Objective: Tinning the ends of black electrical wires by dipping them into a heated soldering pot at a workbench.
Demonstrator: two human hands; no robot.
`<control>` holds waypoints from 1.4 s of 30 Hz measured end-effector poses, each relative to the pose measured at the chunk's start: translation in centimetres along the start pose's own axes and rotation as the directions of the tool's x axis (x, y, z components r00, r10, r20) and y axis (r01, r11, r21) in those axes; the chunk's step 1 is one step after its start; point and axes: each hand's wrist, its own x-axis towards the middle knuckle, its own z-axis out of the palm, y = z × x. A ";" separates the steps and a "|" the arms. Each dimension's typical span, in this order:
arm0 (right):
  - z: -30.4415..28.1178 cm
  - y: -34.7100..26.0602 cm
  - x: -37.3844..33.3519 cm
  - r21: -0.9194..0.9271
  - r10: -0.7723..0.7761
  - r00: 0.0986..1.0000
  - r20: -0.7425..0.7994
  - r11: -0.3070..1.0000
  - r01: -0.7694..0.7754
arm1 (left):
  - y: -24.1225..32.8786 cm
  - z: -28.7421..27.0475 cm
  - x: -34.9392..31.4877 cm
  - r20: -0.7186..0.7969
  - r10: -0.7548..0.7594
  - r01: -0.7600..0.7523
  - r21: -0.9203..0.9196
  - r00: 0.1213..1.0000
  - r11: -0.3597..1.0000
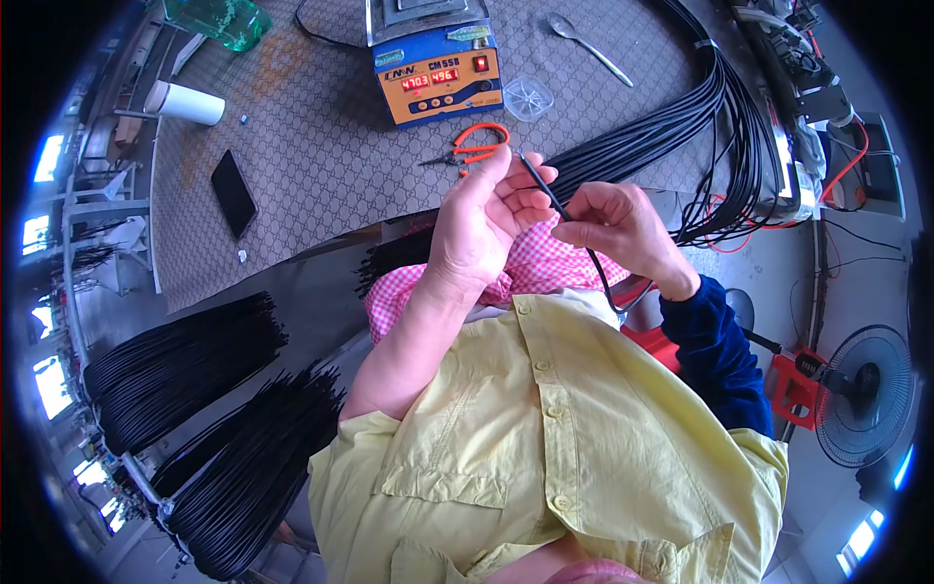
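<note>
A thin black cable runs up from my lap, its bare-looking tip pointing away from me. My right hand pinches it between thumb and fingers just behind the end. My left hand is palm up beside the tip, thumb apart and fingers loosely curled; the cable crosses its fingertips, which do not close round it. Just beyond the left hand lie orange-handled cutters. To the right, a thick bundle of black cables spreads across the patterned table.
A blue and orange solder pot with a lit red display stands at the back. Around it are a clear dish, a spoon, a white cup and a phone. Cable bundles hang at left; a fan stands right.
</note>
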 end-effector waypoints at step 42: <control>-7.7 25.7 -8.7 -0.828 0.349 0.878 -0.328 0.342 -0.445 | -8.2 -10.8 -0.2 -0.275 -0.442 0.377 -0.258 0.854 0.890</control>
